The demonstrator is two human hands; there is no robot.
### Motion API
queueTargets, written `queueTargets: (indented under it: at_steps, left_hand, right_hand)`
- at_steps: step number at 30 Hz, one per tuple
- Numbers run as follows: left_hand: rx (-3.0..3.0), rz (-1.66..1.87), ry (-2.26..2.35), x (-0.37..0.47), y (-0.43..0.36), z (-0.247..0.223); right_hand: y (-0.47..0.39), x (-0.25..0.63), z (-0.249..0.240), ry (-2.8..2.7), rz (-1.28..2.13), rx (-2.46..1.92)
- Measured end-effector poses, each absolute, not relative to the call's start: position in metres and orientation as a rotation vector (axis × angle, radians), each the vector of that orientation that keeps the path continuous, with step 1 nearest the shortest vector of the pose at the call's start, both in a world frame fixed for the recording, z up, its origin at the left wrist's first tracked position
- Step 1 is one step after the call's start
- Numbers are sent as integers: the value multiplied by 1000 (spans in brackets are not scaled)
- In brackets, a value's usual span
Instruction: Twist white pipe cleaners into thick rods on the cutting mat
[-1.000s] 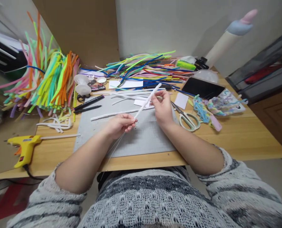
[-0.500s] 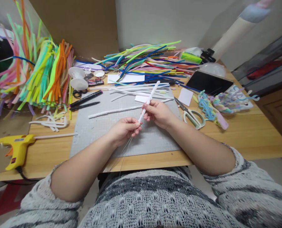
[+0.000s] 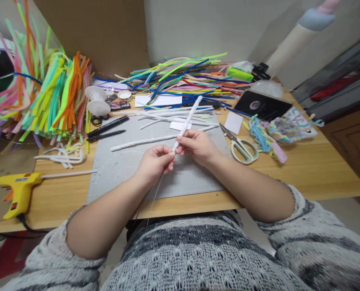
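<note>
White fuzzy rod (image 3: 189,119): near end pinched in left hand (image 3: 155,163), right hand (image 3: 198,147) pinching just beyond, free end pointing far right

Craft work area, indoors; home or workshop cannot be determined. Indicators: wooden bench (image 3: 313,171) with gray mat (image 3: 107,169), center frame; yellow glue gun (image 3: 22,188), lower left; colored fuzzy-stem bundles (image 3: 51,91), upper left; scissors (image 3: 237,142), right of center.
</note>
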State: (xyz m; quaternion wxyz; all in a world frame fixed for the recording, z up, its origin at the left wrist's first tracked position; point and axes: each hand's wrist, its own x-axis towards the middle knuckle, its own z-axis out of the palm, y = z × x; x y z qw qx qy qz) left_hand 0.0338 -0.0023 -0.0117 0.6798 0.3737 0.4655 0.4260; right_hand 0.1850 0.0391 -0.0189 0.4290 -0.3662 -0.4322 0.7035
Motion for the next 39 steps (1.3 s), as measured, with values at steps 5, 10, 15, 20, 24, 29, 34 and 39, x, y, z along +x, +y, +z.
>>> queueTargets:
  at_steps: [5, 10, 15, 20, 24, 29, 34, 39]
  left_hand:
    - [1016, 963, 1196, 35, -6, -13]
    - [954, 932, 1136, 34, -4, -14]
    - [714, 827, 899, 32, 1, -13]
    - [650, 784, 802, 32, 4, -11]
    - [650, 811, 826, 33, 2, -11]
    - [690, 864, 957, 35, -1, -10]
    - [761, 831, 998, 33, -4, -6]
    - [763, 766, 964, 30, -4, -6]
  right_hand:
    - [36, 181, -19, -1030, 1773, -976]
    - [42, 187, -21, -1125, 1896, -854]
    - [43, 187, -25, -1163, 1846, -847]
    - [45, 187, -27, -1186, 1757, -904]
    - [47, 186, -28, -1220, 1724, -934]
    - [46, 185, -27, -1267, 1735, -897]
    - [52, 190, -20, -1160, 1793, -792]
    - [56, 196, -16, -1118, 1796, -806]
